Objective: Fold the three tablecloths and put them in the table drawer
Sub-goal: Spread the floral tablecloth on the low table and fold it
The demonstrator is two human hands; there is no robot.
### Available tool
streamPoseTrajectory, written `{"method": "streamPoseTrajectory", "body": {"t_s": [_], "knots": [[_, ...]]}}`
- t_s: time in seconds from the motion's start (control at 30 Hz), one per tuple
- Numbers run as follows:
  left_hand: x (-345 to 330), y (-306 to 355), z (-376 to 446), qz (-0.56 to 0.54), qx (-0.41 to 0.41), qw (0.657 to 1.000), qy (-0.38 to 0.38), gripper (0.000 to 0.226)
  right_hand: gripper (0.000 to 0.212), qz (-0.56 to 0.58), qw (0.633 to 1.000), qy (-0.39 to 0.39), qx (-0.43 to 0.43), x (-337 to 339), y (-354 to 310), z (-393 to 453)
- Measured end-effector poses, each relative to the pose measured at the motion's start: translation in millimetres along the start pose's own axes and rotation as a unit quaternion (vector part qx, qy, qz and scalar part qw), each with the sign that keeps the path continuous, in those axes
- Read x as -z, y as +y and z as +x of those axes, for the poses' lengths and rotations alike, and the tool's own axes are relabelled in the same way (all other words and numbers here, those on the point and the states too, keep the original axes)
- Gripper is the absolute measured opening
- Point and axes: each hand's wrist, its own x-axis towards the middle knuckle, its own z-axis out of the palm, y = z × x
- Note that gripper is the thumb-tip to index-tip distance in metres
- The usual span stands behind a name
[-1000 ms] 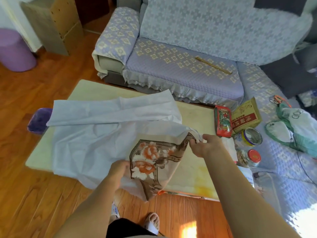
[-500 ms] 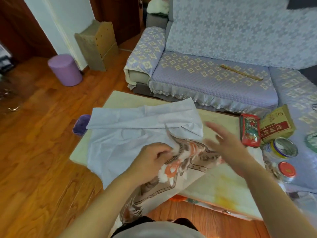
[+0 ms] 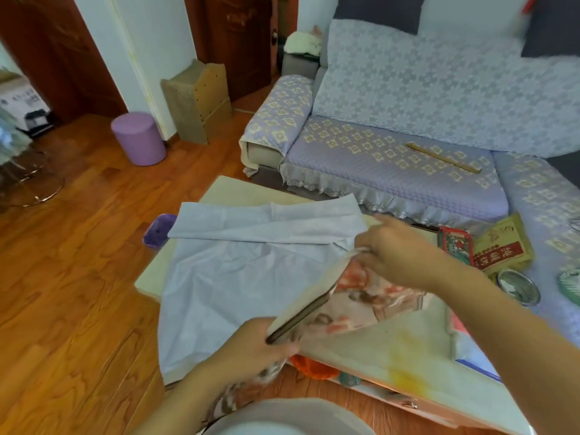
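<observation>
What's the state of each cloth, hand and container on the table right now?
floral tablecloth: lifted, stretched between both hands, unfolded
pale blue tablecloth: spread on the table, far edge folded over
left hand: grips the floral cloth's near edge
right hand: pinches its far edge
metal tin: open, no lid

Printed writing I can spot from here

Just right of the red packet [image 3: 456,246] on the table, I see a yellow box [image 3: 502,244] with large Chinese characters on its red band; they're too blurred for me to read. The packet's own print is illegible too.
</observation>
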Motion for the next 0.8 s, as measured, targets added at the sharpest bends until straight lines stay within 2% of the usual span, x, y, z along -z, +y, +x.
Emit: {"method": "streamPoseTrajectory", "body": {"t_s": [0.1, 0.17, 0.27, 0.37, 0.47, 0.5, 0.53, 0.57, 0.6, 0.63, 0.67, 0.7, 0.73, 0.8], "knots": [[13, -53, -29, 0.005, 0.084, 0.996, -0.003, 0.023, 0.013, 0.003, 0.996, 0.061, -0.064, 14, 11, 10], [23, -80, -46, 0.027, 0.101, 0.994, -0.022, 0.028, 0.011, 0.002, 0.990, 0.111, -0.088, 21, 13, 16], [42, -95, -74, 0.024, 0.131, 0.988, -0.085, 0.008, 0.017, 0.009, 0.983, 0.139, -0.117, 27, 22, 29], [62, -106, -91, 0.055, 0.181, 0.977, -0.095, 0.035, 0.018, 0.013, 0.982, 0.138, -0.126, 23, 24, 40], [80, -127, -91, 0.092, 0.263, 0.956, -0.090, 0.042, 0.017, 0.000, 0.980, 0.156, -0.124, 14, 21, 48], [83, -129, -92, 0.105, 0.269, 0.955, -0.072, 0.037, 0.019, -0.004, 0.979, 0.160, -0.127, 12, 21, 50], [85, -131, -93, 0.132, 0.251, 0.959, -0.024, 0.030, 0.021, -0.005, 0.978, 0.164, -0.133, 10, 22, 50], [85, -131, -95, 0.171, 0.211, 0.959, 0.077, 0.027, 0.022, -0.006, 0.975, 0.170, -0.140, 8, 24, 49], [84, -128, -97, 0.213, 0.168, 0.938, 0.214, 0.026, 0.024, -0.007, 0.972, 0.180, -0.151, 4, 28, 47], [83, -123, -100, 0.243, 0.125, 0.899, 0.343, 0.023, 0.027, -0.011, 0.968, 0.194, -0.160, -1, 31, 43], [83, -117, -100, 0.257, 0.085, 0.859, 0.435, 0.018, 0.030, -0.016, 0.963, 0.207, -0.171, -8, 35, 38], [84, -115, -100, 0.260, 0.065, 0.838, 0.475, 0.017, 0.033, -0.021, 0.962, 0.203, -0.180, -17, 38, 32], [86, -115, -99, 0.266, 0.058, 0.841, 0.467, 0.019, 0.037, -0.016, 0.965, 0.177, -0.191, -29, 44, 24], [94, -126, -102, 0.326, 0.037, 0.869, 0.370, 0.023, 0.049, -0.006, 0.979, 0.062, -0.194, -48, 56, 4]]}}
